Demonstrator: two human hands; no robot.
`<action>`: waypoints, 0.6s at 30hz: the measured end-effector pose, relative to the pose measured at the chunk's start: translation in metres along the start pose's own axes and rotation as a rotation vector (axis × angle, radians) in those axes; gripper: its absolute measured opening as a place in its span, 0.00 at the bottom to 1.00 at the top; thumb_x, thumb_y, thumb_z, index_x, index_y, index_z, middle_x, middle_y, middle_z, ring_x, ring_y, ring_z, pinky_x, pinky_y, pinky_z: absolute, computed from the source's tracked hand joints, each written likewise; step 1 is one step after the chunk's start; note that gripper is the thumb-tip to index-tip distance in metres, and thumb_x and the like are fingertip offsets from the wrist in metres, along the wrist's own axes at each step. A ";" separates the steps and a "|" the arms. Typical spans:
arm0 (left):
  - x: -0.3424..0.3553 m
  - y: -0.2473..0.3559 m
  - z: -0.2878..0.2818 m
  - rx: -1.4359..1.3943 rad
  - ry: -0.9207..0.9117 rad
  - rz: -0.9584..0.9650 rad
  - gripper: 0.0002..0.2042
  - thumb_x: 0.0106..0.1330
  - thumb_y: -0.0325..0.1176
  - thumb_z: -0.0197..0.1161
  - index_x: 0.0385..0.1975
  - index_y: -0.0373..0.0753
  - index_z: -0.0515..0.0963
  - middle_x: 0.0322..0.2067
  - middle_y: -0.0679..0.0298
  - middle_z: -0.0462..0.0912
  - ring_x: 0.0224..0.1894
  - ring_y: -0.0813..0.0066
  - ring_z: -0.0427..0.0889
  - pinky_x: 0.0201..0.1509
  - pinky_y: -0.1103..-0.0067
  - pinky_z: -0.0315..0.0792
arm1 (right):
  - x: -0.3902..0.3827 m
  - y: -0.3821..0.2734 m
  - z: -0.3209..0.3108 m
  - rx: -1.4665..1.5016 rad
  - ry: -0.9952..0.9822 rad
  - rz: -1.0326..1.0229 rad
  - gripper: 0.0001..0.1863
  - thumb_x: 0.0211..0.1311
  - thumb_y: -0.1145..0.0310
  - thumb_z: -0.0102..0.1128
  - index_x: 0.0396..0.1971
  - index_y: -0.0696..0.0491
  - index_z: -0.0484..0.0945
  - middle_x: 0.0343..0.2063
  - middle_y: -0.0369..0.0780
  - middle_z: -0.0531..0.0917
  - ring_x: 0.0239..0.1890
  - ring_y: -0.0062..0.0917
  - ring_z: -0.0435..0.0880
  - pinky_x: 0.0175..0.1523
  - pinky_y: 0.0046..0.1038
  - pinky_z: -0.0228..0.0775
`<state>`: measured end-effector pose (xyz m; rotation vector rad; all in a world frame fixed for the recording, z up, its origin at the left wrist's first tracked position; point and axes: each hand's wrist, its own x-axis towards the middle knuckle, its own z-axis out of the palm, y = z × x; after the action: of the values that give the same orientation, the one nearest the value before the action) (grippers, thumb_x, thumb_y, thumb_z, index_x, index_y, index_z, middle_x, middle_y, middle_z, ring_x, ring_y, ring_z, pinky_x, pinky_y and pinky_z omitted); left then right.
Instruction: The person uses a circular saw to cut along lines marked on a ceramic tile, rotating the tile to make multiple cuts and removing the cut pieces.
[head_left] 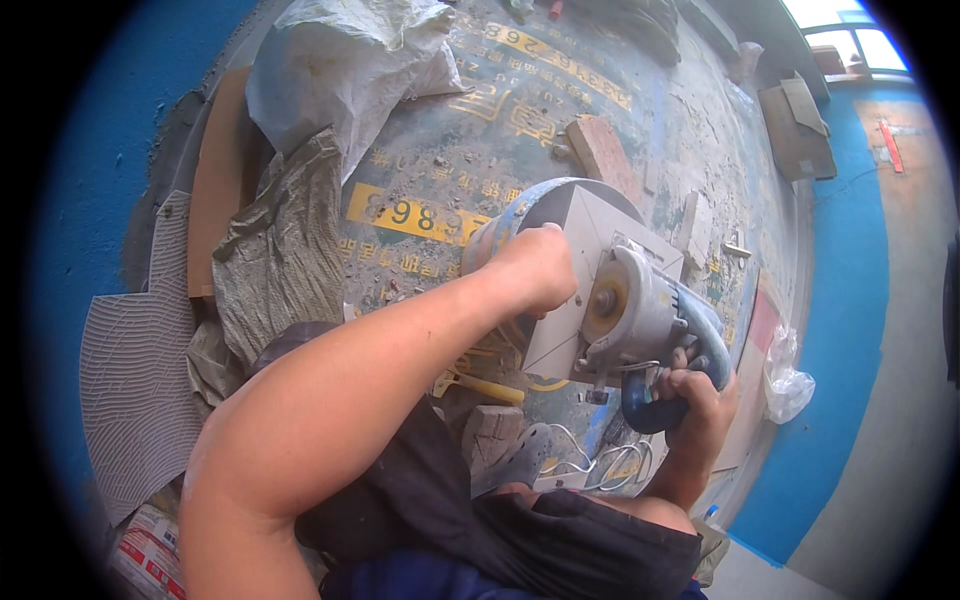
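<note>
My left hand point(543, 265) is closed on the left edge of a marked pale tile point(550, 338), which rests over a round bucket point(513, 200). My right hand point(695, 400) grips the dark handle of a handheld circular cutting saw point(630, 300), whose dusty housing and round disc sit on the tile's right part. The tips of my left fingers are mostly hidden behind the hand. A yellow-handled tool point(490, 390) lies below the tile, near a block point(490, 440), a grey clog point(520, 465) and a white cable point(625, 465).
The dusty printed floor covering point(410, 130) holds a brick-like block point(595, 155) and scraps point(695, 225). A white sack point(330, 70), crumpled sheeting point(280, 250), cardboard point(215, 170) and ridged tile pieces point(135, 390) line the left. Boxes point(800, 130) and a clear bag point(785, 380) lie right.
</note>
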<state>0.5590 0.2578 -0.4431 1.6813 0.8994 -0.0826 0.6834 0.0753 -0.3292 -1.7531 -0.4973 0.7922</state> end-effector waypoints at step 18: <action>-0.003 0.001 -0.002 0.022 -0.031 0.032 0.20 0.52 0.23 0.69 0.43 0.18 0.72 0.39 0.38 0.83 0.46 0.48 0.85 0.49 0.67 0.79 | 0.019 0.004 -0.001 0.001 0.005 0.001 0.17 0.46 0.77 0.55 0.39 0.64 0.72 0.25 0.38 0.74 0.19 0.19 0.71 0.25 0.25 0.68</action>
<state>0.5571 0.2581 -0.4403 1.7098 0.8503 -0.0971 0.6971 0.0856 -0.3379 -1.7543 -0.4930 0.7881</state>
